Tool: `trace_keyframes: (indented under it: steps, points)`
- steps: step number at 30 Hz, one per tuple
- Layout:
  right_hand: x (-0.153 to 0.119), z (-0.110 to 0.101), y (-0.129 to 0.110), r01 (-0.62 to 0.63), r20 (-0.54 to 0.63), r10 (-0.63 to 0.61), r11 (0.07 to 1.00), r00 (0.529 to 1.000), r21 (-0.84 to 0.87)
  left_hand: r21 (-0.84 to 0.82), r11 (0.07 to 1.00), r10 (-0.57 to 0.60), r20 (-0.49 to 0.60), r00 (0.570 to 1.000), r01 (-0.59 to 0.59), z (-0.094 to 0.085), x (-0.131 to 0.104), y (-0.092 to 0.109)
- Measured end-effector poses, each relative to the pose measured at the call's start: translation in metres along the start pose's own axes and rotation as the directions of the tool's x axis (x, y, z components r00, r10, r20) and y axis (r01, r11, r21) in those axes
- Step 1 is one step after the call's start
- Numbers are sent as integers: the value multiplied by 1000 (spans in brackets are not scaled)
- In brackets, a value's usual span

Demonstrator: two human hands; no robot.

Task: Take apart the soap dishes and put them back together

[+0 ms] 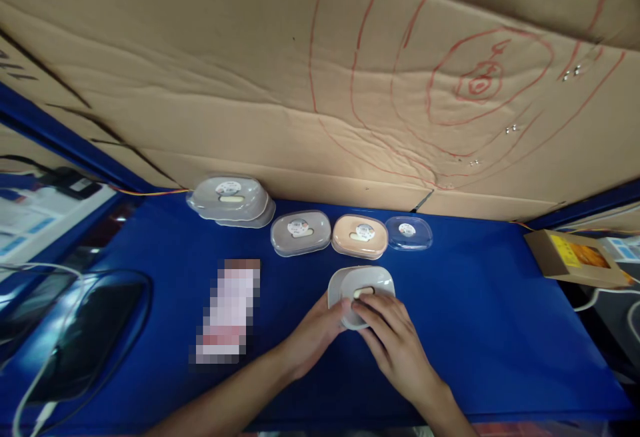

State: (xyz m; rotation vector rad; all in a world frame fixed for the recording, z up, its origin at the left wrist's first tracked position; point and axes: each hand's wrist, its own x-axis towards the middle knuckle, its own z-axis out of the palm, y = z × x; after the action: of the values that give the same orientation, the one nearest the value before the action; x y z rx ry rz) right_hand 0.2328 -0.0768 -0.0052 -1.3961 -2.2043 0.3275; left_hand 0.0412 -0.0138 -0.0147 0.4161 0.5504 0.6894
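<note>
Both hands are on a light grey, oval plastic dish (382,280) near the middle of the blue table. It seems to have an inner piece set at an angle in an outer one, and a small cream piece (367,291) shows in it. My left hand (320,325) grips its left and near side, thumb over the rim. From the right, my right hand (399,349) closes its fingers on the inner part by the cream piece. Just beyond stand a lidded grey box (295,240), a lidded peach box (357,245) and a clear lid (413,240).
Stacked grey boxes (230,207) stand at the back left against a cardboard wall (240,90). A blurred-out phone-shaped item (229,310) lies left of my hands. Farther left are a dark device (90,337) and cables. At the right edge sits a cardboard box (547,257).
</note>
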Motion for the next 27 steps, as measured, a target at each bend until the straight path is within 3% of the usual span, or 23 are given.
trace_keyframes:
  steps: [3,5,9,12,14,20,24,27]
  points:
    - [1,-12,13,82,24,-82,997,996,16,56,998,38,-46,998,-35,0,-2,0]
    - [8,-26,37,103,-7,-103,995,995,4,70,997,37,-75,996,-31,1,-2,1]
    - [30,-47,104,-135,-52,127,966,991,-219,30,999,-17,-124,992,21,3,-2,6]
    - [28,-49,136,-188,-42,183,936,982,-297,-15,998,-57,-141,988,56,4,-1,8]
    - [12,-47,139,-199,-39,197,927,980,-317,-33,997,-78,-150,986,74,4,0,9]
    - [-43,-43,119,-307,-84,296,901,952,-305,-55,989,-143,-158,977,136,4,-1,9]
    - [-42,-49,113,-373,-139,361,925,922,-74,-26,989,-147,-147,978,145,3,0,9]
    - [-33,-56,93,-281,-138,293,954,946,103,17,988,-148,-118,982,151,1,4,10]
